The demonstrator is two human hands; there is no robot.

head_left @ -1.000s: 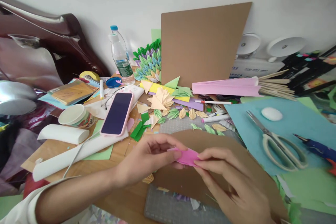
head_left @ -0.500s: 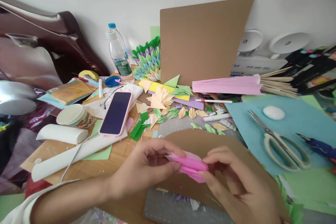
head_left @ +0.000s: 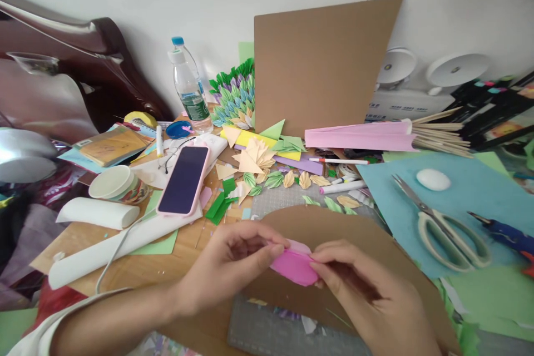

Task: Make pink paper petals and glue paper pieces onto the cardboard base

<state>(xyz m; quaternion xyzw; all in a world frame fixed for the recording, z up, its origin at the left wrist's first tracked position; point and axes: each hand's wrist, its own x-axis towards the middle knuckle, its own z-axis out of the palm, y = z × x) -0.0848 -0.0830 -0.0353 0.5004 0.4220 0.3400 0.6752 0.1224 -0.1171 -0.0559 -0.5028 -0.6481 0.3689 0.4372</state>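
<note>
Both my hands pinch a small folded pink paper piece [head_left: 292, 265] over a curved brown cardboard shape [head_left: 334, 228] on the desk. My left hand [head_left: 233, 264] grips its left end between thumb and fingers. At its right end my right hand [head_left: 367, 295] presses with fingertips closed on the fold. Part of the paper is hidden under my fingers.
White-handled scissors [head_left: 446, 228], a white egg-shaped object [head_left: 434, 179] and a blue glue gun [head_left: 507, 233] lie on blue paper at the right. A pink-cased phone [head_left: 183, 179], paper cup [head_left: 114, 183], water bottle [head_left: 189, 89] and folded paper leaves [head_left: 287, 178] crowd the left and middle. Upright cardboard [head_left: 321, 61] stands behind.
The pink paper has been pressed flatter and more compact between my fingers. My right hand has shifted slightly left over it. The view has barely moved.
</note>
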